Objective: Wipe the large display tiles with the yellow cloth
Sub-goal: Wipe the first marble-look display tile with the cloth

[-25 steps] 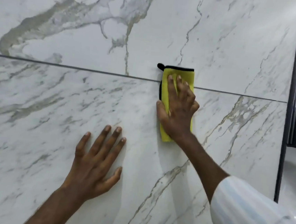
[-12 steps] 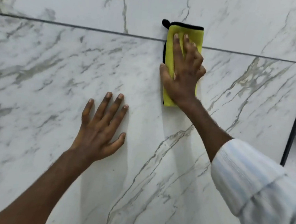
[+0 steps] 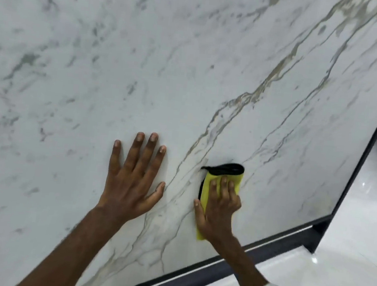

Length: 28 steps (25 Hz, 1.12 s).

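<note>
Two hands are on the stone. The right hand [image 3: 219,205] lies flat-fingered on the folded yellow cloth [image 3: 237,179], pressing it low on the marble-look tile [image 3: 189,73] near the dark bottom frame [image 3: 192,279]. The left hand [image 3: 133,183], spread and holding nothing, braces just beside. I judge this mid-wipe; next I'd sweep the broad face above.

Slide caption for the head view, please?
Right hand presses the yellow cloth on the marble-look tile near its lower edge; left hand braces flat.
</note>
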Motion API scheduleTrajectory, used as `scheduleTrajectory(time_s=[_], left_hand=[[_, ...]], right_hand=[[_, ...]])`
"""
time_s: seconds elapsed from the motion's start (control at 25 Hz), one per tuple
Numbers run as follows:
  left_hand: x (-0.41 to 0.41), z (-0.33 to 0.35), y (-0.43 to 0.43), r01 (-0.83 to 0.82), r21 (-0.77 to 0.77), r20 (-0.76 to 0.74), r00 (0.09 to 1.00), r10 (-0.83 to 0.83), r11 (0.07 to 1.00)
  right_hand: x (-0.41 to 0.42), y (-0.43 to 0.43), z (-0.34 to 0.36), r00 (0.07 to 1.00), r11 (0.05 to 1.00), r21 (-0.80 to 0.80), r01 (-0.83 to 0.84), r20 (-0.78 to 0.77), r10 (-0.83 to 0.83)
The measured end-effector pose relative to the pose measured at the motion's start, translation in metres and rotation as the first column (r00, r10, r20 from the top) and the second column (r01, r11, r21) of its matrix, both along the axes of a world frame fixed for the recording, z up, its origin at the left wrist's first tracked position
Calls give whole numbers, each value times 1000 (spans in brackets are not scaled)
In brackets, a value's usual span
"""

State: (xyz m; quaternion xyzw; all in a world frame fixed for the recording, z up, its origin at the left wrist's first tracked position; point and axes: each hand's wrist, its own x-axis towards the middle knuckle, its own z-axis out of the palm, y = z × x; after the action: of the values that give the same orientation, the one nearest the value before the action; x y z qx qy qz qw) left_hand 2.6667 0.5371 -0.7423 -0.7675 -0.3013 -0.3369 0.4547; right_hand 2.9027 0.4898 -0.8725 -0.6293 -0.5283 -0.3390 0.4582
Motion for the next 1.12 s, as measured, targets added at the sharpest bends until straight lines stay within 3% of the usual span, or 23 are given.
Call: scheduleTrajectory(time_s=[0.12, 0.24, 0.32, 0.4, 0.6, 0.68, 0.8, 0.88, 1.0, 1.04, 1.12], left_hand=[[1, -12, 4, -6, 48, 23, 1000, 5, 999], [4, -11, 6, 6, 93, 51, 999, -11, 996], [3, -13, 6, 4, 104, 71, 997, -12, 995], [2, -15, 8, 1, 116, 77, 997, -10, 993], [2, -17, 7, 37, 122, 84, 995, -48, 992], [-5, -30, 4, 59, 78, 55, 996, -63, 995], [-31, -79, -5, 11, 3, 20, 1000, -11, 1000], [-39, -109, -4, -55, 51, -6, 998, 56, 997], [-39, -117, 5, -63, 105, 35, 998, 59, 993], [-37, -118, 6, -52, 116, 45, 998, 47, 992], [-36, -121, 6, -21, 121, 58, 998, 14, 992]], right_hand=[[6, 4, 28, 998, 998, 28, -58, 31, 57], [6, 17, 133, 1000, 979, 204, -27, -8, 30], [2, 23, 150, 999, 956, 293, -20, -22, 28], [3, 23, 92, 1000, 960, 279, -26, 16, 23], [1, -4, -166, 1000, 998, -62, 12, -9, -13], [-5, -17, -208, 997, 991, -130, -35, -72, 26], [-7, -14, -182, 989, 986, -90, -137, -72, 131], [-7, -3, -126, 988, 988, 3, -154, -6, 154], [-21, 11, -42, 964, 967, 186, -174, -167, 205], [-25, 17, -35, 961, 967, 221, -129, -213, 177], [-36, 21, -69, 981, 974, 215, -78, -157, 114]])
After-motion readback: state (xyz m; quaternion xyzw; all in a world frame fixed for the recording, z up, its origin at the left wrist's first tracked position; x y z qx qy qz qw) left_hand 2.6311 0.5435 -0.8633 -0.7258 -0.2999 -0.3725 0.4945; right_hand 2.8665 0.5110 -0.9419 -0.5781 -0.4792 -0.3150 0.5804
